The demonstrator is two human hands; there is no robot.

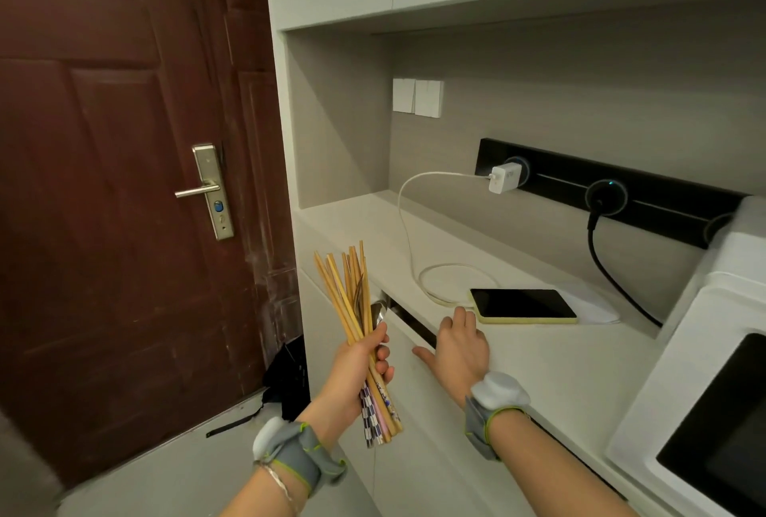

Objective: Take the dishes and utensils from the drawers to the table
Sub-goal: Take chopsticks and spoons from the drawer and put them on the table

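Currently, my left hand [364, 363] grips the chopsticks [352, 309] and a spoon [378, 311] upright, so my flat, open right hand [456, 346] should press the drawer front [408, 355] squarely closed.

A dark phone [523, 305] lies flat on the pale bench [539, 355], its white cable [408, 234] running up to a charger [503, 178] in the black socket strip [646, 197]; a white microwave [700, 392] stands at right; a brown door [116, 185] is at left.

Pale countertop [539, 355] — phone [523, 304], coiled charging cable [439, 280], microwave [704, 392].
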